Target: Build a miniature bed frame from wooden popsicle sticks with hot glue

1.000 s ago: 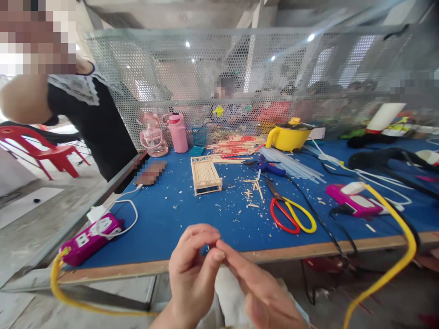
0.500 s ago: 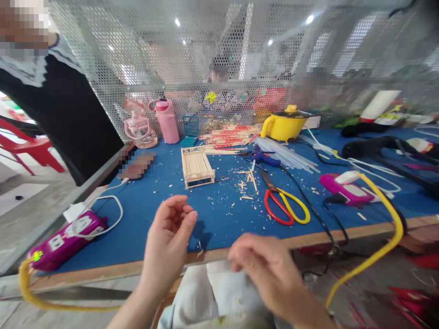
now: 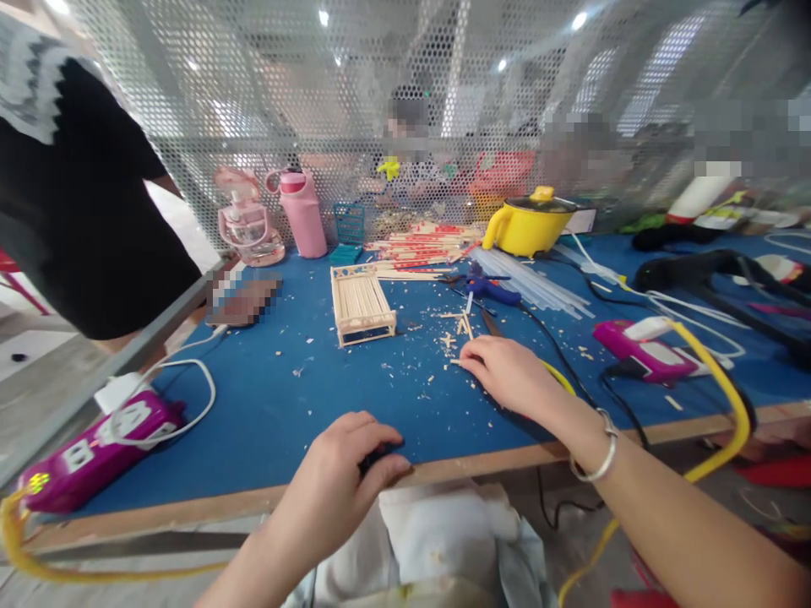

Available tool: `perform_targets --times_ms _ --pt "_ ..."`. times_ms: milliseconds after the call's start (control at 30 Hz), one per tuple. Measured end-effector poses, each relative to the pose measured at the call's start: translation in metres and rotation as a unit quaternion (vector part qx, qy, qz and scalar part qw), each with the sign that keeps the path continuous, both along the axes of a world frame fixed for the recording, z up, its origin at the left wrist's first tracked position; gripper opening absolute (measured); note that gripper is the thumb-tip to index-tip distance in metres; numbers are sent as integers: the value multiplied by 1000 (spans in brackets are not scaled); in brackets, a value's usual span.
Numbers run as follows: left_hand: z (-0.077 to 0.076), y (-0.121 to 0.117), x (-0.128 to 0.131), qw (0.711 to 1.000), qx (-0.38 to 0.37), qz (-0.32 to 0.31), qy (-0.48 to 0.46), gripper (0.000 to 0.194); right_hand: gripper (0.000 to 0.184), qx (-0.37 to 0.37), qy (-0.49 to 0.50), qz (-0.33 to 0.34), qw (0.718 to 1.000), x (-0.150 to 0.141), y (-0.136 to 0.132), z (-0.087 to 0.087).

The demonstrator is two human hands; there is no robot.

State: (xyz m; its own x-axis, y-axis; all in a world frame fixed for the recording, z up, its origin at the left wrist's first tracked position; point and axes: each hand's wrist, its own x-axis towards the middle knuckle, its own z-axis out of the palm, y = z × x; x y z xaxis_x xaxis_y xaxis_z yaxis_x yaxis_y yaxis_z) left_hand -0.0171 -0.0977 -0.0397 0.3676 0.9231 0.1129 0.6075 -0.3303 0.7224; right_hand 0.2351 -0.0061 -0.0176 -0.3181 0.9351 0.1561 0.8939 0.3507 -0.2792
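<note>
My right hand [image 3: 507, 371] reaches over the mat, its fingertips pinched at the end of a short wooden stick [image 3: 454, 361]. More cut sticks [image 3: 465, 323] lie just beyond those fingers. Under that hand and wrist are scissors [image 3: 561, 377], their handles mostly covered. At the table's front edge rests my left hand [image 3: 355, 460], thumb and fingers apart and nothing visible between them. A small bed-like frame of wooden sticks [image 3: 363, 306] stands beyond my left hand, untouched. Behind the cut sticks lies a blue glue gun [image 3: 491, 287].
Red-marked sticks [image 3: 424, 252] lie in a pile at the back, near a yellow pot [image 3: 530, 226] and clear glue sticks [image 3: 532, 283]. Pink bottles [image 3: 302, 215] stand back left. Purple power strips [image 3: 105, 452] and cords flank the blue mat [image 3: 253, 422]. A person [image 3: 82, 194] stands at left.
My right hand has moved forward from the table edge to the cut sticks and pinches one. My left hand has lowered toward the front edge. The person at left has shifted.
</note>
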Motion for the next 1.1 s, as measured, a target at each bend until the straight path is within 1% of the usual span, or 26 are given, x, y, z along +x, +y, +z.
perform_targets --times_ms 67,100,133,167,200,233,267,300,367,433,467,500,533,567,600,633,667,700,733,767,800,867,933,1000,1033,1100 --pt "0 0 0 999 -13 31 -32 20 17 5 23 -16 1000 -3 -6 2" --pt "0 1 2 997 -18 57 -56 21 16 1 60 -21 998 -6 -10 3" --pt "0 2 5 993 -24 84 -85 23 12 -15 122 -20 992 -11 -16 4" --pt "1 4 10 986 -31 112 -119 25 8 -46 205 -14 978 -19 -22 4" --pt "1 7 16 977 -43 135 -159 27 5 -87 302 1 949 -27 -29 4" --pt "2 11 23 966 -62 148 -201 29 8 -133 390 19 911 -36 -36 3" --pt "3 15 30 955 -82 152 -242 30 12 -169 454 36 874 -46 -43 2" --pt "4 19 36 944 -103 144 -279 28 15 -185 495 49 847 -55 -49 1" --pt "5 25 45 921 -132 112 -350 25 20 -190 543 60 816 -69 -58 -3" --pt "4 29 48 891 -170 68 -416 26 24 -195 563 64 801 -76 -62 -5" --pt "4 29 48 873 -193 51 -444 26 24 -205 560 69 800 -75 -63 -5" --pt "3 29 47 857 -216 43 -465 25 25 -215 545 76 807 -72 -64 -5" --pt "3 29 45 845 -235 47 -479 25 24 -211 515 77 827 -66 -64 -5" --pt "3 28 43 838 -246 61 -483 25 23 -188 468 67 861 -57 -63 -4" --pt "4 28 41 836 -251 80 -481 26 23 -148 402 41 903 -45 -61 -3" --pt "5 28 38 840 -249 97 -472 27 25 -88 321 -1 943 -30 -58 -2" --pt "6 29 36 848 -241 109 -459 28 29 -26 228 -59 972 -14 -54 -2" --pt "7 30 34 859 -227 114 -445 28 29 16 139 -113 984 2 -49 -2" --pt "8 31 32 870 -212 115 -431 28 27 30 67 -144 987 18 -43 -2" --pt "8 32 30 879 -199 115 -419 28 28 17 12 -162 987 33 -38 -2" --pt "7 33 29 884 -190 117 -411 27 30 -5 -24 -169 985 45 -32 -2" --pt "3 34 28 886 -189 119 -407 26 34 -49 -57 -151 986 61 -23 -1" --pt "0 36 27 882 -197 119 -410 27 37 -77 -62 -145 985 68 -21 2" --pt "-3 36 27 881 -199 121 -411 28 43 -90 -62 -159 981 69 -26 5" --pt "-3 36 26 882 -199 122 -409 29 46 -97 -47 -165 980 69 -31 6" --pt "-2 35 26 884 -200 123 -404 31 49 -114 25 -166 979 70 -43 8"
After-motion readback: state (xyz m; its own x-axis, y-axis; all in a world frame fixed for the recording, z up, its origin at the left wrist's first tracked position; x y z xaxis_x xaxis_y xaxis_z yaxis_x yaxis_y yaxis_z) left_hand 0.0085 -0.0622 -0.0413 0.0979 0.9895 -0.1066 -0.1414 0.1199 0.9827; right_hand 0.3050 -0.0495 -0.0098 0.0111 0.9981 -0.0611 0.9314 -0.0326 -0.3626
